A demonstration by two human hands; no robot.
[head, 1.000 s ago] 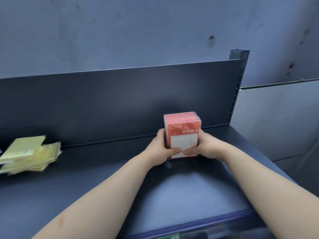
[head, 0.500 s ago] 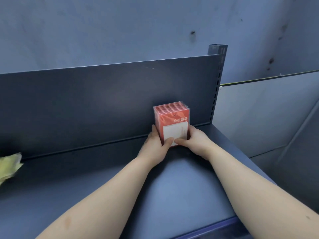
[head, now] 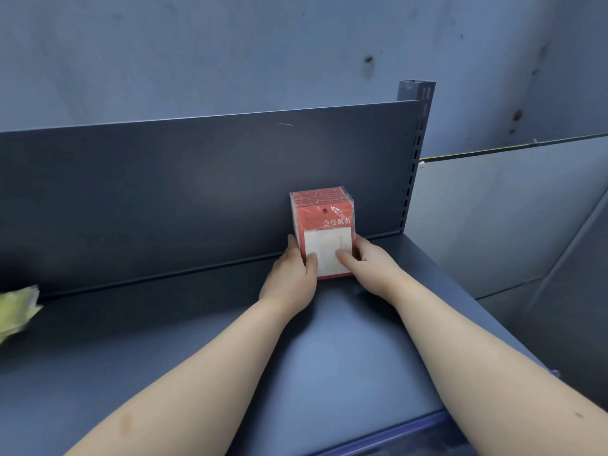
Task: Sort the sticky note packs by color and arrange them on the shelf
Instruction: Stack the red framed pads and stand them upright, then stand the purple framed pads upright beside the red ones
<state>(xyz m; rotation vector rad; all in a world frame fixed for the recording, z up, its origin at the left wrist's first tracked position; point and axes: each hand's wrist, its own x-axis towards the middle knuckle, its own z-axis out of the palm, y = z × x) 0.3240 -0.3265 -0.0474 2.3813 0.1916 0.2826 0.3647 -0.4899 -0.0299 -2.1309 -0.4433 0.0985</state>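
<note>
A stack of several red sticky note packs (head: pixel 320 213) in clear wrap stands upright on the dark shelf (head: pixel 197 340), close to the back panel and right of centre. My left hand (head: pixel 292 274) presses its left side, thumb on the white front label. My right hand (head: pixel 368 258) holds the right side, thumb also on the label. A blurred pile of yellow sticky note packs (head: pixel 16 307) lies at the far left edge of the shelf, partly cut off.
The shelf's back panel (head: pixel 164 192) rises behind the stack. A slotted upright post (head: pixel 414 153) marks the shelf's right end. A grey wall is beyond, and the shelf's front lip (head: pixel 394 436) runs along the bottom.
Both hands have pushed the red stack farther back toward the back panel. The view has swung right, so the yellow pile sits nearly out of frame at the left.
</note>
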